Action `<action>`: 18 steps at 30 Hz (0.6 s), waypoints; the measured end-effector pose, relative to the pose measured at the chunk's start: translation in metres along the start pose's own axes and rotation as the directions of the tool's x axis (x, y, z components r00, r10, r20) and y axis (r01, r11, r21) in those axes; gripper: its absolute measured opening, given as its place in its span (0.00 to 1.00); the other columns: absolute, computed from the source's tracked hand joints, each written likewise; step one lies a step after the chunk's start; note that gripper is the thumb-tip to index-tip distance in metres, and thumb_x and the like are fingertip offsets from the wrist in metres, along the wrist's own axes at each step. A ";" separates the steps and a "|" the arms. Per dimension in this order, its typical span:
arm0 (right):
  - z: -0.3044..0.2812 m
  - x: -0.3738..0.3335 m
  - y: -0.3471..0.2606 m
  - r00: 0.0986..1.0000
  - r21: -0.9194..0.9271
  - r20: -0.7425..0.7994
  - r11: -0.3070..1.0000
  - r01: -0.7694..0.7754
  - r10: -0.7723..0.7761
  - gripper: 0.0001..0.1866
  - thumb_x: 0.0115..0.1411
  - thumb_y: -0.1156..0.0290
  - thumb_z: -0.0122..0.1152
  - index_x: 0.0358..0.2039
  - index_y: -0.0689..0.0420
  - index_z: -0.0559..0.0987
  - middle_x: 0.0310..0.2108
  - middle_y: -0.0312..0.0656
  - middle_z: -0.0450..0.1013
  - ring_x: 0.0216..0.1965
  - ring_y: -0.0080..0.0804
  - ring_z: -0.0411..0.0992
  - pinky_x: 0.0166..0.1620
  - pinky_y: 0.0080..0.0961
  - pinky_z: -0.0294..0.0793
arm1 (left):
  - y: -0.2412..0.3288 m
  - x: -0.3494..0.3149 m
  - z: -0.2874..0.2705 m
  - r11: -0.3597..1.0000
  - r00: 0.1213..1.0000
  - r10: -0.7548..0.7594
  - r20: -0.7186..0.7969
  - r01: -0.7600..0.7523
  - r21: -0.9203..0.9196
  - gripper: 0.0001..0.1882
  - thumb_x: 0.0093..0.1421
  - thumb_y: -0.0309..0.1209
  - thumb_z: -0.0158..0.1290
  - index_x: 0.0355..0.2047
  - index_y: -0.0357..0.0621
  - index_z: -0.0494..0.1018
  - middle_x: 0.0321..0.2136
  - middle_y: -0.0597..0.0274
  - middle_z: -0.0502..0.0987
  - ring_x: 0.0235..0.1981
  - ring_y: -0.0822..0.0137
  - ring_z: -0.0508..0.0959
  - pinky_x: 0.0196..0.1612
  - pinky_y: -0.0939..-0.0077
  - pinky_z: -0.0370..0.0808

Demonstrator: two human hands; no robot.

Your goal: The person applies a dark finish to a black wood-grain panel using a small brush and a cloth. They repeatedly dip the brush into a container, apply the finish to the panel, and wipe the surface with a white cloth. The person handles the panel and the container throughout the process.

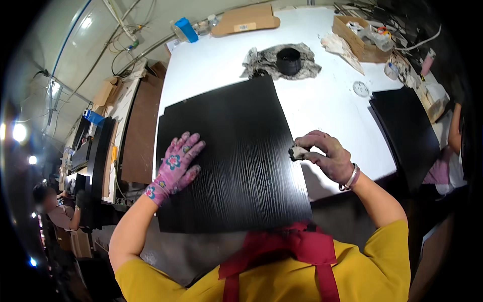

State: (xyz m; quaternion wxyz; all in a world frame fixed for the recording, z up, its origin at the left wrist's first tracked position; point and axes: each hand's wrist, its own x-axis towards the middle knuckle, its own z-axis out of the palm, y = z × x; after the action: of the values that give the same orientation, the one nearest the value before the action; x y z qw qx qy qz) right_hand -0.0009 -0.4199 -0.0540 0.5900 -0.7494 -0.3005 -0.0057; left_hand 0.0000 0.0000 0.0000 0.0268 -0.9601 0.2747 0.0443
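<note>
A large black panel (231, 151) with a glossy wood-grain surface lies on the white table, its near edge over the front. My left hand (177, 163), in a pink flowered glove, rests on the panel's left part with fingers stretched out. At the panel's right edge, my right hand (327, 155) pinches a small pale wad (298, 153) with a blackened tip between thumb and fingers. Dark stains cover those fingers, and a bracelet circles the wrist. Beyond the panel, a round black container (289, 61) sits on a crumpled, black-stained sheet (261, 56).
More black panels (406, 131) are stacked at the right. A cardboard box (359, 43) of odds and ends stands at the far right, with a flat cardboard piece (245, 20) and blue cup (186, 30) at the back. People work at both sides.
</note>
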 end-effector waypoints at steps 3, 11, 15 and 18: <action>0.012 -0.037 -0.027 0.999 -0.102 -0.032 0.995 0.008 -0.012 0.22 0.52 0.78 0.64 0.49 0.54 0.77 0.41 0.42 0.75 0.42 0.39 0.73 0.49 0.32 0.72 | -0.001 0.003 -0.004 1.000 0.998 0.023 -0.057 -0.024 -0.010 0.34 0.58 0.33 0.52 0.66 0.49 0.58 0.68 0.55 0.55 0.70 0.51 0.50 0.71 0.54 0.44; 0.047 -0.148 -0.098 0.964 -0.033 -0.179 0.978 -0.207 0.198 0.18 0.58 0.69 0.59 0.49 0.60 0.78 0.42 0.42 0.76 0.43 0.34 0.73 0.48 0.27 0.71 | 0.001 -0.006 0.012 0.992 0.979 0.100 -0.176 -0.111 -0.055 0.31 0.62 0.34 0.50 0.65 0.48 0.60 0.66 0.54 0.58 0.69 0.50 0.53 0.70 0.54 0.46; 0.092 -0.160 -0.110 0.617 0.320 -0.647 0.894 -0.313 0.448 0.22 0.58 0.76 0.57 0.53 0.68 0.73 0.44 0.40 0.75 0.43 0.23 0.71 0.47 0.20 0.71 | -0.003 -0.004 0.024 0.989 0.970 0.098 -0.222 -0.119 -0.082 0.29 0.63 0.37 0.49 0.64 0.47 0.61 0.66 0.53 0.59 0.69 0.51 0.54 0.70 0.54 0.46; 0.121 -0.145 -0.106 0.505 0.255 -0.795 0.941 -0.224 0.336 0.20 0.57 0.78 0.59 0.52 0.68 0.73 0.43 0.39 0.74 0.44 0.22 0.70 0.47 0.20 0.71 | -0.002 -0.006 0.026 0.986 0.963 0.102 -0.250 -0.132 -0.105 0.28 0.64 0.39 0.48 0.63 0.48 0.62 0.65 0.52 0.60 0.68 0.50 0.55 0.69 0.53 0.47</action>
State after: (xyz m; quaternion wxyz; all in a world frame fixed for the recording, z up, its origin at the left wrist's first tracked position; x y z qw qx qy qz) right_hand -0.2102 -0.3636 -0.0500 0.6975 -0.6593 0.1386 -0.2442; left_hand -0.0055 0.0067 -0.0255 -0.0678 -0.9402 0.3291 -0.0560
